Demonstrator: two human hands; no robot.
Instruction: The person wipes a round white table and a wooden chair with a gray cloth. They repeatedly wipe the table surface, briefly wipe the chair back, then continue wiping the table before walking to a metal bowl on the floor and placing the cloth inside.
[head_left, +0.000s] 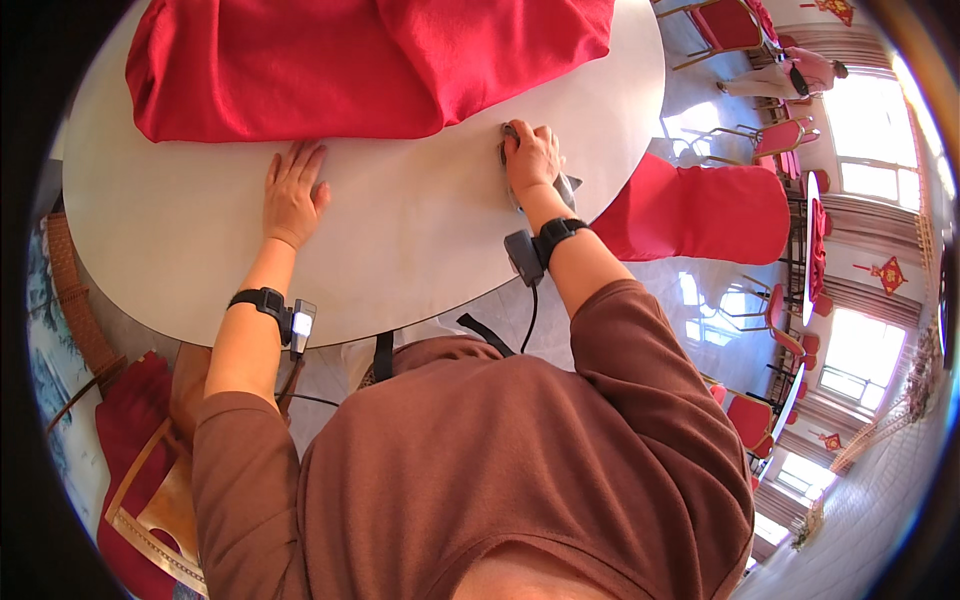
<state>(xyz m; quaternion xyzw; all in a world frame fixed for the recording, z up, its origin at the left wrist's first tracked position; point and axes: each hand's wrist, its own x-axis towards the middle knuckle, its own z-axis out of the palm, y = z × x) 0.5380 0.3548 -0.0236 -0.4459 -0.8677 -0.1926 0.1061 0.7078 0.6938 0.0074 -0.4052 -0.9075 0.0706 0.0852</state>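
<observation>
Before me stands a round table with a pale top (390, 225). A red cloth (322, 67) lies bunched over its far part. My left hand (294, 196) rests flat on the tabletop, fingers spread, the fingertips at the cloth's near edge. Further right, my right hand (534, 156) is closed around a grey cleaning cloth (564, 191) and presses it on the table. Part of that rag is hidden under the palm and wrist. Each forearm carries a black strap with a small device.
A red-covered chair (720, 214) stands close to the table's right edge. At the lower left is a wooden chair (154, 517) with dark red fabric beside it. Other tables and red chairs (780, 142) line the windows, where a person (806, 75) in pink bends over.
</observation>
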